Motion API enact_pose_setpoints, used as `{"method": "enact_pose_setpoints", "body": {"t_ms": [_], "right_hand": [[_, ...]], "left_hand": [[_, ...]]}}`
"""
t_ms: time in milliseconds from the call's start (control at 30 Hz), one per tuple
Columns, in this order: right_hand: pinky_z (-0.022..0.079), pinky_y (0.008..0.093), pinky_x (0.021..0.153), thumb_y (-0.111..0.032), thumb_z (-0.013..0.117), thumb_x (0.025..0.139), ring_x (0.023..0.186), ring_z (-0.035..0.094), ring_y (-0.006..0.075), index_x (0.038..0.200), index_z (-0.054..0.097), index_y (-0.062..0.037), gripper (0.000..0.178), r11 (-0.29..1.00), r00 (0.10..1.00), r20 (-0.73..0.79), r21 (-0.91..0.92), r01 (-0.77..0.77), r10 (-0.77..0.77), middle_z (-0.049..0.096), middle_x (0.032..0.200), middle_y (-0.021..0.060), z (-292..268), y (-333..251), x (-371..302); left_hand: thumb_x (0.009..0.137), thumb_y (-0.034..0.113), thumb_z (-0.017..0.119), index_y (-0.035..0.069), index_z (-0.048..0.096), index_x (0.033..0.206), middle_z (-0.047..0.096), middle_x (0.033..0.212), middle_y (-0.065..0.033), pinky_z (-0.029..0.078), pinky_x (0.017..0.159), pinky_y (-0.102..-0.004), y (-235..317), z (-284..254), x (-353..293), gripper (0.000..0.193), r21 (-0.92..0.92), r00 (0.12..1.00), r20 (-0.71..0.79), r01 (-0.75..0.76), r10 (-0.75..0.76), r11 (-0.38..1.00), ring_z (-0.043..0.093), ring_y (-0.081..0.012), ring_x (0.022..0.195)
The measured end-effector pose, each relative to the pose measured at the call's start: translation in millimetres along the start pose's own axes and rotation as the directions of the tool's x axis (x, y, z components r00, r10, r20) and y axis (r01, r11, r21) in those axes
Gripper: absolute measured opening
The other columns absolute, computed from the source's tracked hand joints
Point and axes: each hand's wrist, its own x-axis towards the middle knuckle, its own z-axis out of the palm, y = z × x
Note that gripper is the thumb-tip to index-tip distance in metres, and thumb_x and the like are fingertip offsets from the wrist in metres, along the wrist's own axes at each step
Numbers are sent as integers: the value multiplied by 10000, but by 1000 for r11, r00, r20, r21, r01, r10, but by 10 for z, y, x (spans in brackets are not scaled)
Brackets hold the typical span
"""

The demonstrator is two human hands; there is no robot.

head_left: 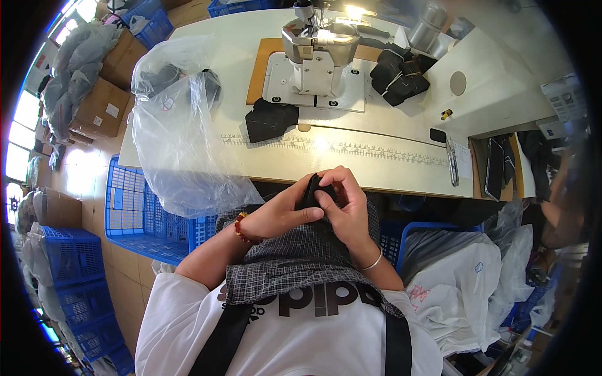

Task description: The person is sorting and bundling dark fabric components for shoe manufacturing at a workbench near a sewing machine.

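Note:
Close to the table's front edge, above my lap, both hands are closed on a small folded piece of black fabric (309, 190). My left hand (281, 214) grips it from the left, its thumb pointing across toward the right. With bent fingers and thumb, my right hand (346, 207) pinches the fabric's right side; part of the piece is hidden behind the fingers. Beyond them, another dark fabric piece (271, 120) lies on the white sewing table (376, 172), just in front of the sewing machine (316, 72). A tied bundle of dark pieces (399, 76) sits right of the machine.
A clear plastic bag (188, 141) drapes over the table's left edge, above a blue basket (147, 216). At my right, a white sack (451, 285) fills another basket. Metal tweezers (453, 164) and a phone (494, 168) lie at the table's right end. Blue crates (75, 257) stand far left.

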Motion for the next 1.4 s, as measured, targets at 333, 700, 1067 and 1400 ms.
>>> {"method": "enact_pose_setpoints", "body": {"t_ms": [333,700,1067,1400], "right_hand": [[428,240,842,17,671,901,927,528,110,969,598,-23,107,994,997,63,-103,-33,40,555,1023,43,-71,-21,-26],[434,236,841,2,686,892,920,531,108,963,596,-25,118,991,997,58,-129,-46,54,561,1026,44,-110,5,6],[473,278,858,82,633,847,981,562,169,1107,598,-52,295,965,976,45,-147,215,-211,549,1049,67,-26,98,7],[491,276,681,43,617,865,828,587,171,1099,652,-66,261,913,956,20,-290,286,-293,558,993,63,-54,9,-13]], "left_hand": [[984,257,688,-37,306,1497,490,1372,-113,366,1105,-323,-63,-9,3,703,100,996,-3,-84,85,991,423,-148,1293],[1012,261,637,-30,287,1527,501,1378,-115,370,1106,-330,-38,0,32,687,143,994,7,-112,112,983,444,-156,1293],[1008,61,422,-21,269,1571,487,1442,-111,349,1138,-315,-139,-1,-69,589,-219,994,-112,-35,10,975,472,-191,1331],[971,97,464,-15,535,1287,616,1136,-59,472,858,-270,-58,82,-32,342,-75,963,-266,13,-33,997,577,-133,1016]]}}
